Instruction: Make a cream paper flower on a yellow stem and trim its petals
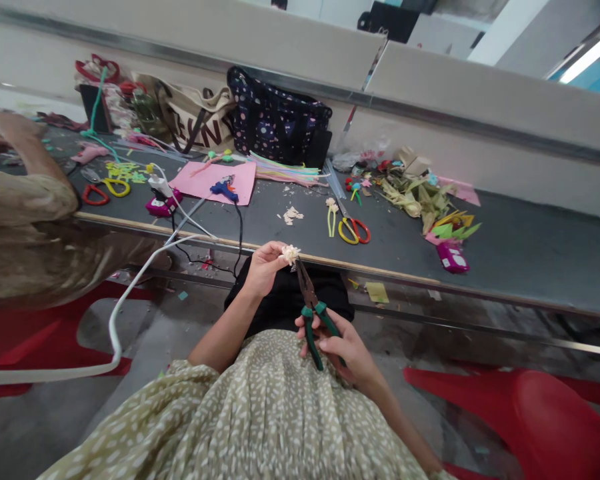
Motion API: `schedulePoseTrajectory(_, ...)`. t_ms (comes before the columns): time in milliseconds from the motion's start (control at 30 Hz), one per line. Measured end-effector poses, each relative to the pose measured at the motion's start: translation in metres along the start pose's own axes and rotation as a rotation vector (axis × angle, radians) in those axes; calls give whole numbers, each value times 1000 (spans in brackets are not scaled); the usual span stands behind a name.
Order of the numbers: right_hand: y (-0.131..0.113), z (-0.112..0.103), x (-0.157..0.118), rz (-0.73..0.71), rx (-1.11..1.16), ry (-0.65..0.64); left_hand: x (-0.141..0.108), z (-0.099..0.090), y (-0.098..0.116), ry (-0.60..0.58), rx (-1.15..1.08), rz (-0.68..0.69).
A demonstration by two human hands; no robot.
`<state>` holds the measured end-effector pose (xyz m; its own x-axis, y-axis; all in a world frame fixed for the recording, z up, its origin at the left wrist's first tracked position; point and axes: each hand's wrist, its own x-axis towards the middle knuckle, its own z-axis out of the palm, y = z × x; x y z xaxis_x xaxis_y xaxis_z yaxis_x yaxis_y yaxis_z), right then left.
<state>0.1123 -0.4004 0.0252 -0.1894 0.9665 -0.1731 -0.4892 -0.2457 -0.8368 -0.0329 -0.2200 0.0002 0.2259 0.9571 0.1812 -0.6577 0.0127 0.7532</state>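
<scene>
Between the fingertips of my left hand [264,268] is a small cream-white flower [291,253], held just in front of the table edge. My right hand [347,347] is wrapped round the green handles of a pair of long-nose pliers [309,293]. The pliers' dark jaws point up to the underside of the flower; whether they grip it is too small to tell. Beyond my hands, on the table, lie cream scraps [292,215], scissors [354,230] with yellow and red handles, and a small craft piece with pale green strips [332,219].
A blue glue gun [225,189] rests on pink paper [185,179]. Coloured strips [290,172] and a dotted bag [280,113] stand behind. Dried husks [410,193] lie to the right. A white cable [114,327] crosses at left, near another person's arm [40,157]. Red chairs [545,413] flank me.
</scene>
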Motion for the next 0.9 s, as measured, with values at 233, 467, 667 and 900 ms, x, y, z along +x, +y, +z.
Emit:
schedulePoseTrajectory(233, -3, 3, 0, 3, -11, 0, 0, -3, -2, -50, 59, -33)
schedulePoseTrajectory(467, -1, 2, -1, 1, 24, -7, 1, -1, 1, -64, 93, 47)
schedulePoseTrajectory(667, 1, -2, 0, 23, 162, -87, 2, -2, 1, -39, 50, 83)
schedulePoseTrajectory(900, 0, -2, 2, 71, 253, -143, 0, 2, 3, -67, 42, 100)
